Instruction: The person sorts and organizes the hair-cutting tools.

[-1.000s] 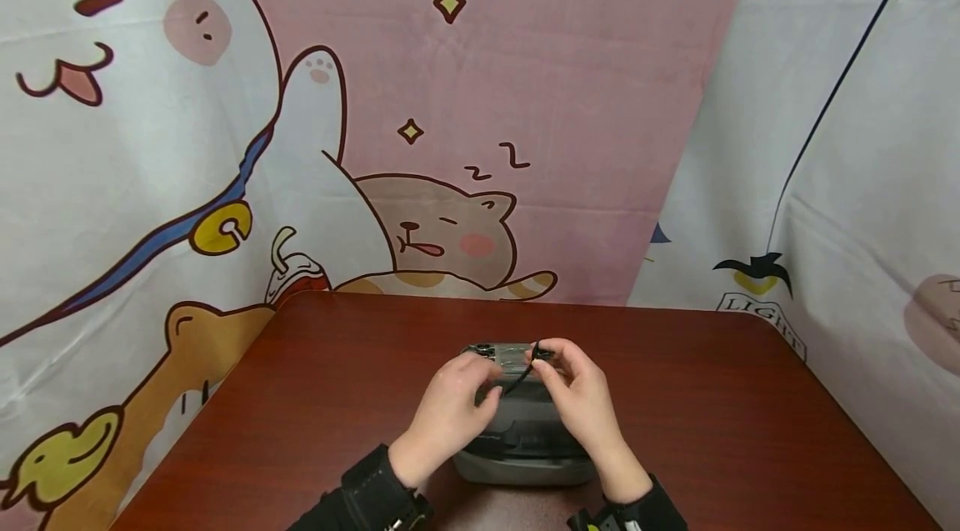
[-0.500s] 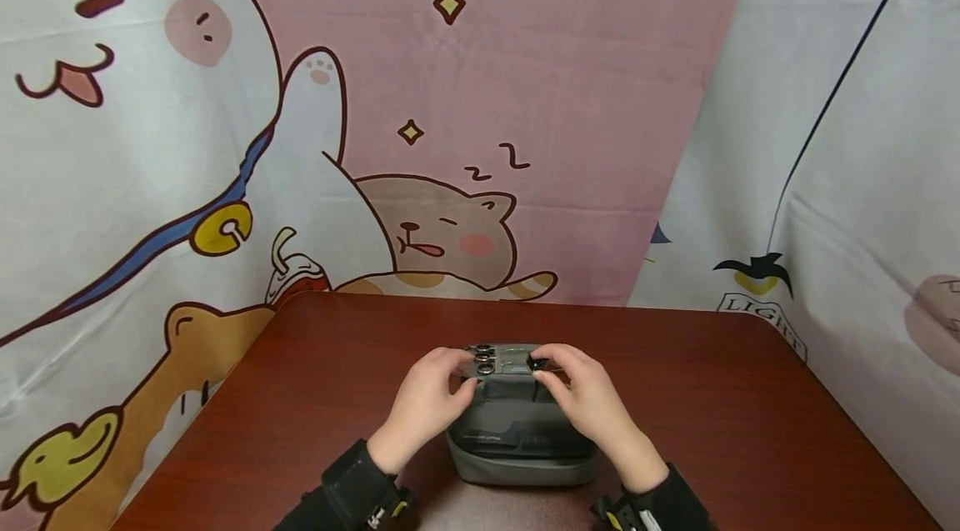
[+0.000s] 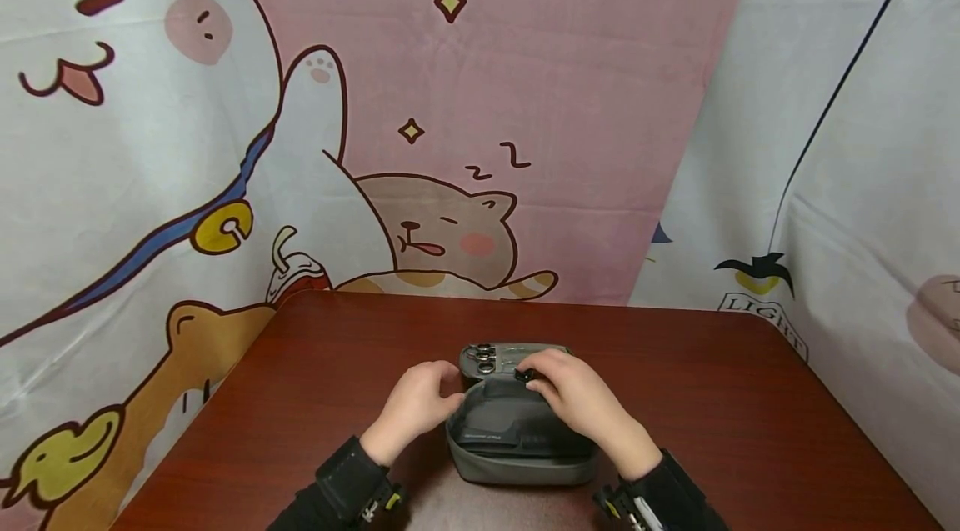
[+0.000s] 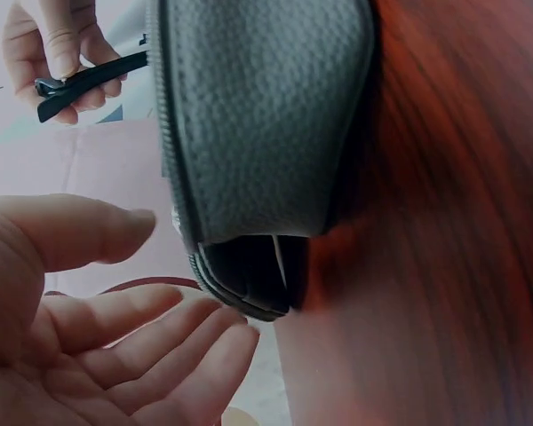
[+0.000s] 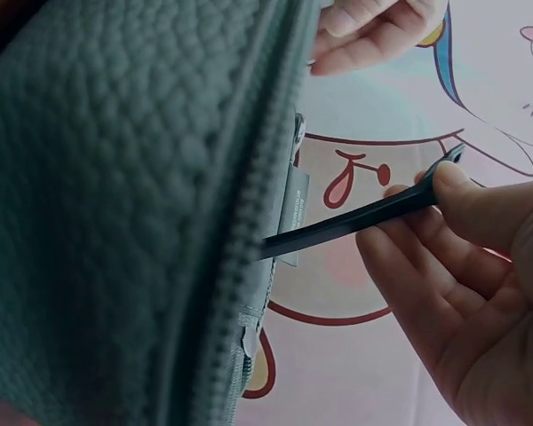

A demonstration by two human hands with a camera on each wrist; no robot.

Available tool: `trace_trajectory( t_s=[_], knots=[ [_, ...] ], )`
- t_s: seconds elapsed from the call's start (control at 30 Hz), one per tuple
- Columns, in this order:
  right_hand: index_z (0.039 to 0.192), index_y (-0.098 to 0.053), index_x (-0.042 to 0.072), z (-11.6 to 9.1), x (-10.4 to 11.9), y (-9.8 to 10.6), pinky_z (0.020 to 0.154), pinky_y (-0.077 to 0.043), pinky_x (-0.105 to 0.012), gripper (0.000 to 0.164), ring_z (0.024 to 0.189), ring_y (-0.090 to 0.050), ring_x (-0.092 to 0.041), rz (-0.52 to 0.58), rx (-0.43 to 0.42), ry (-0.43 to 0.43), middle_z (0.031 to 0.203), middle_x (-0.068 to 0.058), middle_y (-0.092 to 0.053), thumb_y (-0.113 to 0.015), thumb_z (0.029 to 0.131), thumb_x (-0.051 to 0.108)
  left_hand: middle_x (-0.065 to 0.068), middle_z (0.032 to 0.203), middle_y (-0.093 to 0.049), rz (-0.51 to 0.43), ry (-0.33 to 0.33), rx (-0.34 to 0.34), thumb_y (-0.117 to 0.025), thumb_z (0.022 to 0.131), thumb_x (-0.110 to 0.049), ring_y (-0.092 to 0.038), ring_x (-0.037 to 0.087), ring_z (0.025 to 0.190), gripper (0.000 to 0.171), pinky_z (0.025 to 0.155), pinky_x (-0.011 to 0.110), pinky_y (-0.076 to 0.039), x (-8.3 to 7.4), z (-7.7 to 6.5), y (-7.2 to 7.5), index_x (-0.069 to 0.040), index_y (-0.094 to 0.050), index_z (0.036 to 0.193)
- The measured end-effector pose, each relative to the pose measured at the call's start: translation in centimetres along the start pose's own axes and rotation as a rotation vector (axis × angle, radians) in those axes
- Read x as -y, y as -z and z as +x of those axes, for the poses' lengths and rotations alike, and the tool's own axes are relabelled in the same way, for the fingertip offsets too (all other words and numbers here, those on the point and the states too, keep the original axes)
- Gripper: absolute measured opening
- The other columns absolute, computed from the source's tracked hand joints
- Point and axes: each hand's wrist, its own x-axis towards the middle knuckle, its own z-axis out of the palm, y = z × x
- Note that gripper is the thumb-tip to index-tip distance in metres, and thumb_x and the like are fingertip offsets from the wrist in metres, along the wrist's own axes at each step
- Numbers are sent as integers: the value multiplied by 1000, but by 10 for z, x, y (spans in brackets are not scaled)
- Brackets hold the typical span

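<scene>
A grey-green leather-look zip case [image 3: 525, 473] stands unzipped on the table, its flap folded back at the far side. My right hand [image 3: 577, 398] is above the case and pinches a slim black hair clip [image 5: 364, 216] between thumb and fingers. The clip's far end passes behind the zipped edge in the right wrist view, so its tip is hidden. Beside the case's left edge, my left hand [image 3: 416, 402] holds nothing, its thumb apart from its loosely bent fingers. Whether those fingertips touch the case I cannot tell.
Several small round metal-rimmed items [image 3: 486, 358] sit in the flap's clear pocket. A dark item [image 3: 487, 436] with small lettering shows inside the case. The reddish-brown table [image 3: 337, 356] ends at a printed cloth backdrop [image 3: 570, 97].
My left hand has come away from the clip and drawn back left. My right hand keeps the clip and has shifted slightly left and lower over the case.
</scene>
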Motion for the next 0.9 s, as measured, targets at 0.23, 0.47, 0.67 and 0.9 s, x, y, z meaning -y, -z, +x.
trace_trajectory(
  t_s=[0.23, 0.47, 0.67, 0.9],
  knots=[
    [111, -70, 13, 8, -1, -3, 81, -54, -37, 22, 97, -65, -19, -36, 69, 66, 106, -1, -67, -72, 89, 9, 3, 84, -69, 16, -34, 39, -79, 80, -8, -65, 20, 76, 12, 65, 34, -52, 5, -1, -6, -3, -74, 90],
    [115, -69, 9, 13, -4, -8, 81, -54, -35, 27, 98, -65, -21, -16, 142, 71, 107, -3, -67, -73, 89, 8, -3, 74, -66, -22, -65, 46, -74, 80, 1, -53, 6, 61, 8, 55, 26, -45, 4, 0, -8, -6, -75, 77],
    [126, -66, 7, 11, -7, -7, 86, -53, -38, 36, 106, -64, -23, 3, 169, 30, 117, -6, -66, -71, 90, 9, -3, 74, -66, -24, -52, 57, -74, 80, 2, -52, 5, 60, 8, 55, 25, -44, 3, 0, -9, -6, -75, 77],
    [129, -65, 9, 4, -13, -2, 87, -52, -41, 35, 106, -64, -23, 66, 171, -39, 118, -5, -67, -68, 94, 13, -4, 72, -66, -22, -47, 58, -74, 80, 1, -51, 5, 59, 9, 54, 25, -44, 3, 2, -10, -7, -75, 76]
  ],
)
